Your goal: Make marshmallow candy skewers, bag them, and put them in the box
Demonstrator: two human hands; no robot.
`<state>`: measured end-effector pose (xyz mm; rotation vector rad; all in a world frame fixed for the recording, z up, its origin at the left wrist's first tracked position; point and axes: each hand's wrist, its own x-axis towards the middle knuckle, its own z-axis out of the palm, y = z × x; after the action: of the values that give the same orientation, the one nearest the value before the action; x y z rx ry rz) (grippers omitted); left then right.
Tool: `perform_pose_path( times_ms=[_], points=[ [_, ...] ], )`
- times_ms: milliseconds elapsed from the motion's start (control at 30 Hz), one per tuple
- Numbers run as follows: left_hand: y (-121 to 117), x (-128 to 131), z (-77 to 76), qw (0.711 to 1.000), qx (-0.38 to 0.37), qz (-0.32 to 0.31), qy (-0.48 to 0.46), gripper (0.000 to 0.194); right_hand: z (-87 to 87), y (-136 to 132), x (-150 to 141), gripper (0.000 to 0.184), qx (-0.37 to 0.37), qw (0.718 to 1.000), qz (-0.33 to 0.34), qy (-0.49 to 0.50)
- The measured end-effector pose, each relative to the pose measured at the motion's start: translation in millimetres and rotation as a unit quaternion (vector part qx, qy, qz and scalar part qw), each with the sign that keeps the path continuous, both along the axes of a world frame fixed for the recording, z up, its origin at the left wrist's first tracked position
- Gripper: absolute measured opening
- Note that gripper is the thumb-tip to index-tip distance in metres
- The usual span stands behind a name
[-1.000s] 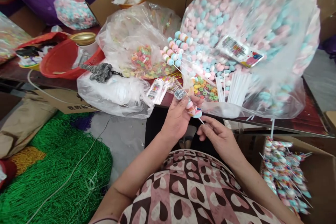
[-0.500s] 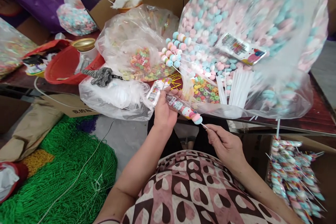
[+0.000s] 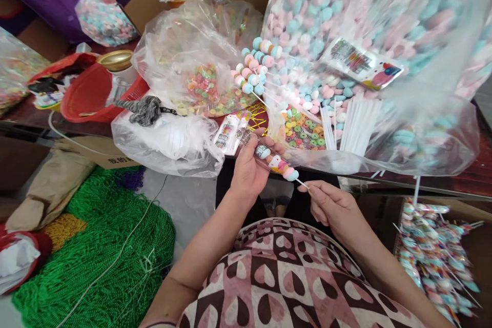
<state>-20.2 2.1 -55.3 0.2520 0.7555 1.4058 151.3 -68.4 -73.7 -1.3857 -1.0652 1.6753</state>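
- Pink, blue and white pieces are threaded into a candy skewer [image 3: 280, 164], which I hold aslant in front of me at the front edge of the bench [image 3: 453, 182], its bare stick [image 3: 302, 183] pointing down to my right.
- My left grip [image 3: 251, 166] is closed on the upper end of the clear printed wrapper [image 3: 263, 152] around the candy, my thumb on the near side and my fingers behind.
- My right grip [image 3: 312, 188] is pinched together on the end of the stick, just beyond the lowest blue piece.
- Just beyond my left grip, near the front edge, lie printed sleeves [image 3: 229, 133]; left of them a bag of white items [image 3: 165, 138] sags over that edge, a grey knotted cloth [image 3: 146, 111] on top.
- Behind, a bag of gummy rings [image 3: 177, 41] stands beside a red basket [image 3: 86, 93] near the bench's left end, a gold bowl [image 3: 115, 60] at the basket's rim.
- Toward the right end spreads a big marshmallow bag [image 3: 323, 2], bearing a flat printed packet [image 3: 363, 63]; loose white sticks [image 3: 357, 125] and coloured rings [image 3: 302, 130] lie at its front.
- More threaded skewers [image 3: 255, 64] rest between the two big bags.
- Below the front edge, toward the right corner, a cluster of wrapped skewers [image 3: 426, 251] hangs down.
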Motion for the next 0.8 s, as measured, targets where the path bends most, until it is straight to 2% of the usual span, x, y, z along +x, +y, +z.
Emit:
perform_pose_path(
  times_ms=[133,267,367,467,567,633,700,800],
  points=[
    [-1.9,1.4,0.4,0.999,0.026,-0.022,-0.007,0.018,5.4,1.9,0.4,0.033,-0.103,0.987,0.004,0.123],
    [-7.1,6.9,2.9,0.999,0.023,-0.038,0.022,0.022,6.3,0.7,-3.8,0.029,-0.127,0.979,0.014,0.157],
    [-10.2,10.4,3.6,0.998,0.027,-0.039,0.04,0.029,3.1,-2.5,-10.3,0.032,-0.075,0.992,-0.001,0.105],
    [-12.1,12.6,1.8,0.998,0.016,-0.04,0.054,0.036,-0.7,-5.5,-14.4,0.035,0.058,0.998,-0.007,-0.026],
    [-14.4,14.9,-0.5,0.997,0.012,-0.049,0.051,0.039,-4.4,-6.1,-13.7,0.028,0.203,0.967,-0.009,-0.154],
    [-16.2,16.8,-0.7,0.997,0.011,-0.055,0.047,0.04,-6.3,-4.7,-12.4,0.023,0.259,0.943,-0.019,-0.208],
    [-17.4,18.1,0.4,0.997,0.005,-0.054,0.05,0.038,-6.8,-2.5,-11.7,0.022,0.264,0.939,-0.031,-0.219],
    [-17.5,18.4,3.3,0.998,-0.002,-0.042,0.051,0.031,-4.4,0.2,-11.7,0.025,0.197,0.967,-0.026,-0.159]
  ],
)
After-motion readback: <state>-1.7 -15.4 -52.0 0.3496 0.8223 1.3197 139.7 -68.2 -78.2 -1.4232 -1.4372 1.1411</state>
